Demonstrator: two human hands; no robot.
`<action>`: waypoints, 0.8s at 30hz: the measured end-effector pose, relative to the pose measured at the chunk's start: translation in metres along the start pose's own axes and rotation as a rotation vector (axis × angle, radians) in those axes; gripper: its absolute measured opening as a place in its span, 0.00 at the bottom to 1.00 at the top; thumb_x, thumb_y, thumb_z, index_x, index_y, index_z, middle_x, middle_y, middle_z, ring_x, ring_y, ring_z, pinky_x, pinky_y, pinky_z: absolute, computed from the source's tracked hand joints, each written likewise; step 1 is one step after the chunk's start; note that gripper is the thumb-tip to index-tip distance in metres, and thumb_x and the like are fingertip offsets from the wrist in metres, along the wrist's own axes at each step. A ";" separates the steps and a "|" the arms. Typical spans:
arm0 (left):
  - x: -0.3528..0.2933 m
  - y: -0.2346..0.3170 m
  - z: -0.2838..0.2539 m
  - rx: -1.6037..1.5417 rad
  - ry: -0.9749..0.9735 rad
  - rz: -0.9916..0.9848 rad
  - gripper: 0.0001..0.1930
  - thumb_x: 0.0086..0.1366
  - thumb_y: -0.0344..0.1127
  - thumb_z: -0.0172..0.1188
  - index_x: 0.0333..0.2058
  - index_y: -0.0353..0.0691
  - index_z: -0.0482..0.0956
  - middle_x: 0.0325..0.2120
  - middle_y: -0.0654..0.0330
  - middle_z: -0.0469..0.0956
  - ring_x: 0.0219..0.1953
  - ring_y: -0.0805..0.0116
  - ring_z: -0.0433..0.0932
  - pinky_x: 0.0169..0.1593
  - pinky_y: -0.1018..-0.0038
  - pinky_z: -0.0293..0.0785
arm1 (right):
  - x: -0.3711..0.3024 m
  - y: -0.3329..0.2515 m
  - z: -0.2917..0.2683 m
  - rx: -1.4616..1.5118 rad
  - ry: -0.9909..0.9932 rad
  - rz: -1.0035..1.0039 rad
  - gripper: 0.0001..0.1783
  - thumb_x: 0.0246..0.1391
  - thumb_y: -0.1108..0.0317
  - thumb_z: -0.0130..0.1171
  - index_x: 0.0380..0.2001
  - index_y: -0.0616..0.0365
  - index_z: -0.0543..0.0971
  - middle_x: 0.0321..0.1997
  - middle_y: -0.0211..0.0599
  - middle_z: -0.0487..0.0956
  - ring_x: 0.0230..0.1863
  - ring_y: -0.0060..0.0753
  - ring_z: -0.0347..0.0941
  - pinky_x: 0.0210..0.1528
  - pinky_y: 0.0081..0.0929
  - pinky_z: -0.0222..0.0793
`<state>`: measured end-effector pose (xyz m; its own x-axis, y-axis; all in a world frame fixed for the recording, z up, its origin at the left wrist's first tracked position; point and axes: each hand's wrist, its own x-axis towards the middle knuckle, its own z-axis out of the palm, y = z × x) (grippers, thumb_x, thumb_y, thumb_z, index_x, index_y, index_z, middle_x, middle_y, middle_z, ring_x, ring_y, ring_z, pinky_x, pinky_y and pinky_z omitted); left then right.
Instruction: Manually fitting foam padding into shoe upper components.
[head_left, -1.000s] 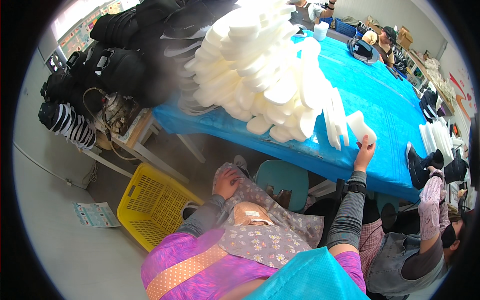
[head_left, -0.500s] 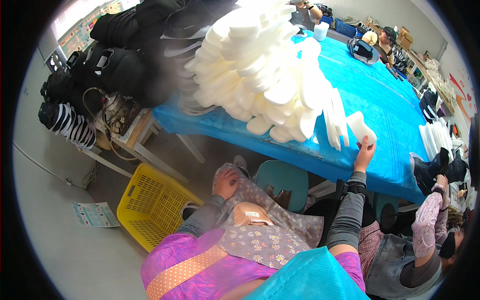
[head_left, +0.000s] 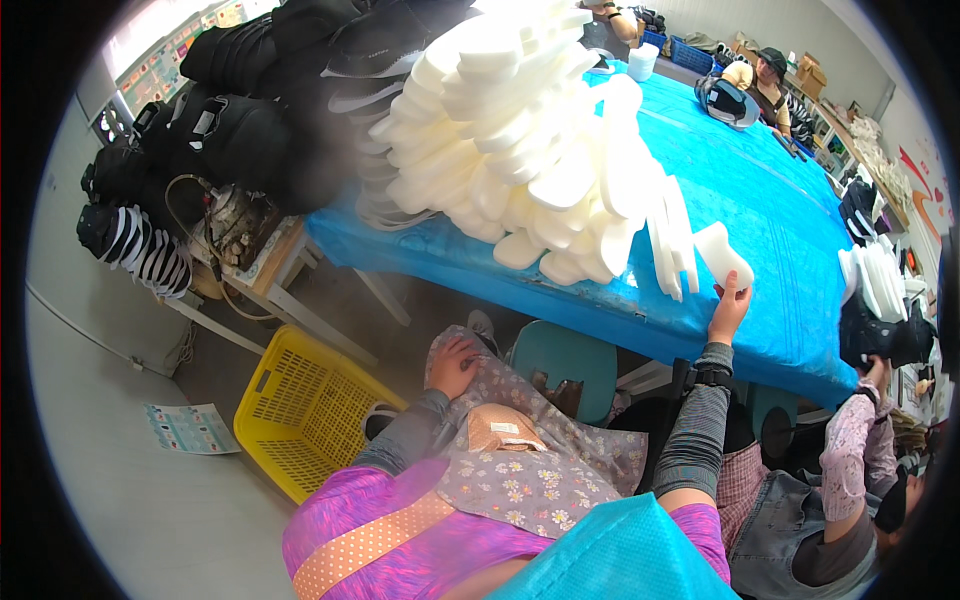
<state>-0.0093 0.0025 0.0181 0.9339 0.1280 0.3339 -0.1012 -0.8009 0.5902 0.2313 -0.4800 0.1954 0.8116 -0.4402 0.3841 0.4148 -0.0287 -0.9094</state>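
My right hand (head_left: 731, 306) is closed on the lower end of a white foam insole (head_left: 722, 256), which stands tilted over the near edge of the blue-covered table (head_left: 770, 290). Just left of it, several more insoles (head_left: 671, 240) lean side by side, next to a large heap of white foam insoles (head_left: 530, 140). My left hand (head_left: 455, 367) lies on my flowered apron (head_left: 535, 480), over my knee. Its fingers rest on the cloth, with no object seen in them.
Black shoes (head_left: 215, 120) are piled at the far left. Below stands a yellow basket (head_left: 310, 400), with a teal stool (head_left: 565, 365) to its right. At right a co-worker holds a dark shoe (head_left: 870, 330) beside white insoles (head_left: 875, 275). Another person (head_left: 768, 85) sits across the table.
Both my hands and the insole stay where they were. At right, the co-worker's hands and the dark shoe have shifted. The person across the table has raised their head slightly.
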 end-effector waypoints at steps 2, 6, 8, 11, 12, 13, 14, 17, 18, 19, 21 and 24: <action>-0.001 0.000 -0.001 -0.016 -0.051 -0.023 0.11 0.59 0.38 0.62 0.39 0.42 0.84 0.53 0.57 0.77 0.62 0.50 0.66 0.66 0.56 0.59 | 0.000 0.000 0.000 0.000 -0.001 -0.005 0.26 0.62 0.52 0.59 0.52 0.63 0.71 0.48 0.39 0.76 0.45 0.29 0.74 0.41 0.26 0.75; -0.001 -0.002 0.001 0.001 -0.006 0.000 0.10 0.56 0.38 0.63 0.37 0.43 0.85 0.51 0.59 0.78 0.60 0.52 0.68 0.63 0.58 0.62 | 0.000 0.001 0.000 0.000 0.002 -0.010 0.26 0.62 0.52 0.59 0.52 0.63 0.71 0.48 0.39 0.76 0.44 0.29 0.75 0.41 0.26 0.75; 0.000 -0.003 0.002 0.029 -0.012 0.001 0.10 0.57 0.38 0.63 0.36 0.43 0.85 0.51 0.59 0.78 0.61 0.52 0.68 0.63 0.58 0.62 | 0.001 0.001 -0.001 0.000 0.003 -0.012 0.26 0.62 0.52 0.59 0.51 0.63 0.71 0.48 0.39 0.76 0.44 0.29 0.75 0.40 0.26 0.75; -0.001 -0.002 0.002 0.025 -0.015 -0.005 0.10 0.57 0.38 0.62 0.37 0.44 0.85 0.51 0.59 0.78 0.61 0.51 0.67 0.63 0.58 0.63 | 0.001 0.002 -0.001 -0.002 0.005 -0.013 0.26 0.62 0.52 0.59 0.51 0.63 0.71 0.47 0.39 0.76 0.43 0.29 0.75 0.40 0.26 0.75; -0.001 -0.001 0.001 0.025 -0.016 -0.005 0.10 0.57 0.38 0.62 0.37 0.44 0.85 0.51 0.59 0.78 0.61 0.51 0.67 0.63 0.58 0.63 | 0.001 0.002 -0.001 -0.005 0.005 -0.013 0.26 0.62 0.52 0.59 0.51 0.63 0.72 0.47 0.39 0.76 0.43 0.29 0.75 0.39 0.26 0.75; -0.001 0.000 0.000 0.022 -0.018 -0.008 0.10 0.57 0.38 0.62 0.37 0.44 0.85 0.51 0.59 0.78 0.61 0.51 0.67 0.63 0.58 0.63 | 0.001 0.002 -0.001 -0.005 0.005 -0.012 0.26 0.62 0.52 0.59 0.51 0.63 0.72 0.47 0.39 0.76 0.43 0.29 0.75 0.39 0.26 0.75; -0.001 0.000 0.000 0.018 -0.020 -0.010 0.10 0.57 0.38 0.62 0.37 0.44 0.85 0.52 0.59 0.78 0.61 0.51 0.67 0.63 0.58 0.63 | 0.001 0.001 -0.001 -0.008 0.004 -0.016 0.26 0.62 0.52 0.59 0.51 0.64 0.72 0.47 0.39 0.76 0.43 0.29 0.75 0.39 0.25 0.75; 0.000 0.001 -0.001 0.013 -0.022 -0.006 0.10 0.57 0.38 0.62 0.37 0.44 0.85 0.52 0.59 0.78 0.61 0.51 0.67 0.63 0.58 0.62 | 0.001 0.000 -0.001 -0.010 0.002 -0.024 0.26 0.62 0.52 0.59 0.51 0.64 0.72 0.47 0.39 0.76 0.43 0.29 0.74 0.39 0.25 0.75; 0.000 0.001 -0.001 0.013 -0.022 -0.007 0.10 0.57 0.38 0.62 0.37 0.44 0.85 0.52 0.59 0.78 0.61 0.51 0.67 0.63 0.58 0.62 | 0.000 -0.001 0.000 -0.008 0.001 -0.028 0.26 0.62 0.52 0.59 0.51 0.64 0.72 0.47 0.39 0.76 0.43 0.29 0.74 0.39 0.25 0.75; 0.000 0.000 -0.001 0.019 -0.023 -0.010 0.10 0.57 0.38 0.62 0.37 0.44 0.85 0.52 0.59 0.78 0.61 0.51 0.67 0.63 0.58 0.62 | 0.000 -0.001 0.001 -0.008 0.000 -0.028 0.26 0.62 0.52 0.59 0.51 0.64 0.72 0.47 0.39 0.76 0.43 0.29 0.74 0.39 0.25 0.75; 0.000 0.000 -0.001 0.025 -0.024 -0.012 0.11 0.57 0.38 0.62 0.37 0.44 0.85 0.52 0.59 0.78 0.61 0.52 0.67 0.64 0.58 0.62 | 0.000 -0.001 0.001 -0.011 0.008 -0.026 0.25 0.62 0.52 0.59 0.51 0.63 0.72 0.47 0.39 0.76 0.42 0.28 0.74 0.39 0.25 0.75; 0.000 0.001 -0.001 0.018 -0.031 -0.017 0.11 0.57 0.38 0.62 0.37 0.44 0.85 0.52 0.59 0.78 0.62 0.52 0.66 0.64 0.58 0.61 | 0.000 0.000 0.000 -0.011 0.010 -0.024 0.25 0.62 0.53 0.59 0.51 0.63 0.72 0.46 0.39 0.76 0.42 0.28 0.74 0.39 0.25 0.75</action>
<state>-0.0098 0.0027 0.0197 0.9457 0.1237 0.3006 -0.0792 -0.8091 0.5823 0.2315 -0.4800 0.1954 0.7972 -0.4486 0.4041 0.4295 -0.0491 -0.9017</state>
